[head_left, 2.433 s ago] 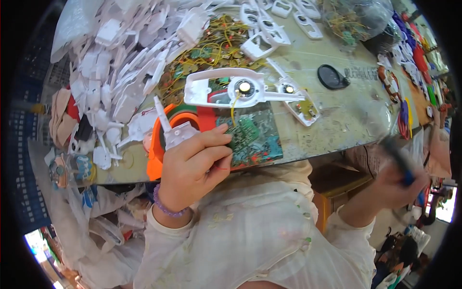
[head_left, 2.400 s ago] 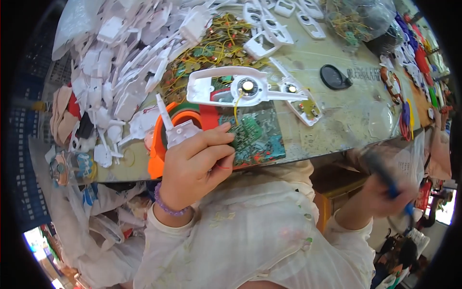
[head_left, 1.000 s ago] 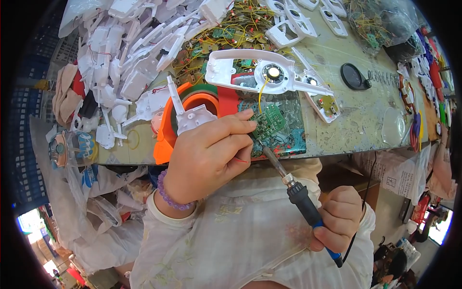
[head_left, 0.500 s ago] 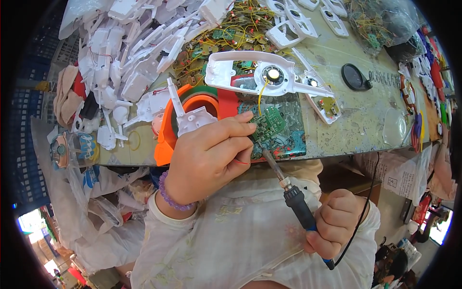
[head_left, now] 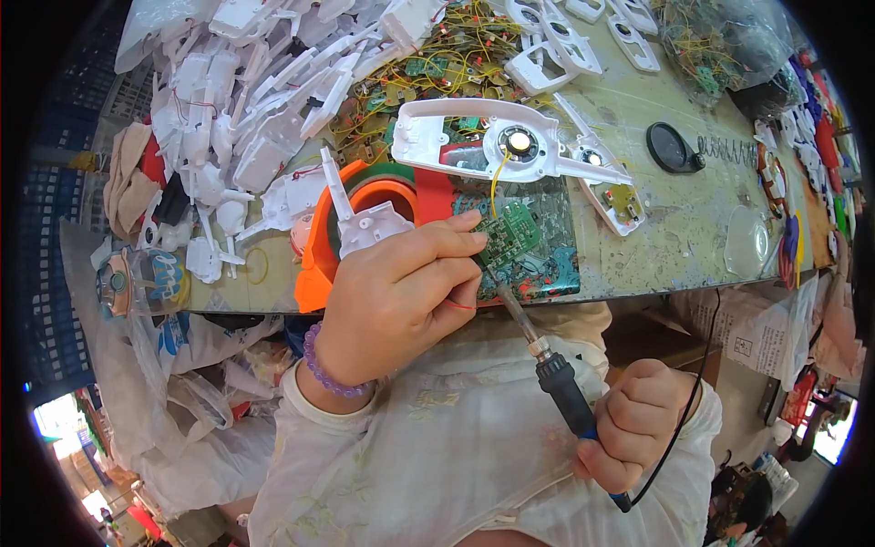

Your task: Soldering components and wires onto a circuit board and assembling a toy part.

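My left hand (head_left: 401,292) pinches a green circuit board (head_left: 512,232) by its left edge, over the table's near edge. A red wire end sticks out by its curled fingers. My right hand (head_left: 638,424) is wrapped round the blue and black handle of a soldering iron (head_left: 567,392). The iron's tip points up at the board's lower edge; whether it touches I cannot tell. A yellow wire (head_left: 495,187) runs from the board to a round speaker-like part (head_left: 518,143) in a white plastic housing (head_left: 437,137), which lies just beyond the board.
An orange tape dispenser (head_left: 314,273) stands left of the board, with a white plastic part (head_left: 372,226) on it. White housings (head_left: 196,118) are heaped at the far left, wired circuit boards (head_left: 410,82) behind. A black round lid-like piece (head_left: 670,146) and a coiled spring stand (head_left: 725,150) lie right.
Hardly anything differs. The whole view has shifted very slightly; both hands keep their hold on the circuit board and the soldering iron.
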Demonstrator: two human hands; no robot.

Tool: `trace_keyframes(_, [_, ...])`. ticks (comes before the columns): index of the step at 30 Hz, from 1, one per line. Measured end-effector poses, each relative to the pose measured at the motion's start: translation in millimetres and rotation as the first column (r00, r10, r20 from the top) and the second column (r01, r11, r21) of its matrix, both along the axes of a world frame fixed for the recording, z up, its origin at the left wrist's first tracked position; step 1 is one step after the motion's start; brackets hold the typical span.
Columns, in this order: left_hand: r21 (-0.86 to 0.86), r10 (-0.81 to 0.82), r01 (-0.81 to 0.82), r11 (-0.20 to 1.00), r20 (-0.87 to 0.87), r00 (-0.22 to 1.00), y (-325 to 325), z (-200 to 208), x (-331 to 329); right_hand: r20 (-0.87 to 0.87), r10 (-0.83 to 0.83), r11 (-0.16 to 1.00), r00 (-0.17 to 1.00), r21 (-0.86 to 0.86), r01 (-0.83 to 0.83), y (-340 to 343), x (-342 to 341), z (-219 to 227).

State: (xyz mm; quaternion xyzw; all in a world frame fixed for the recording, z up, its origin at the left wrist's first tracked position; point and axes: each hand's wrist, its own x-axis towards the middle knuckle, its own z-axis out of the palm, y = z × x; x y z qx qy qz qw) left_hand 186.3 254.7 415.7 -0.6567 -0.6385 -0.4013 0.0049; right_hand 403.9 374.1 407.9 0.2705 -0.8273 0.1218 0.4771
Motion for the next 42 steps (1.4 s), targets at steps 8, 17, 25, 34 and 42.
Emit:
trace_keyframes(8, [-0.002, -0.009, 0.009, 1.000, 0.012, 1.000, 1, -1, -2, -0.074, 0.006, 0.999, 0.997, -0.052, -0.009, 2, -4, -1])
trace_keyframes(17, [-0.035, -0.065, 0.067, 0.997, 0.047, 0.997, 1, 2, -6, 0.245, -0.229, 0.833, 0.942, -0.451, 0.320, 12, 0, -10])
trace_keyframes(25, [-0.033, -0.083, 0.084, 0.996, 0.021, 0.996, -5, 4, -6, 0.339, -0.300, 0.850, 0.892, -0.329, 0.411, 6, -61, -5])
trace_keyframes(34, [0.088, -0.111, 0.105, 0.991, 0.063, 0.992, -22, -2, -15, 0.336, -0.348, 0.855, 0.875, -0.268, 0.443, 3, -63, -12])
trace_keyframes(42, [0.073, 0.036, -0.034, 0.997, -0.031, 0.999, -21, -1, -3, 0.327, -0.349, 0.851, 0.878, -0.281, 0.443, 3, -63, -13])
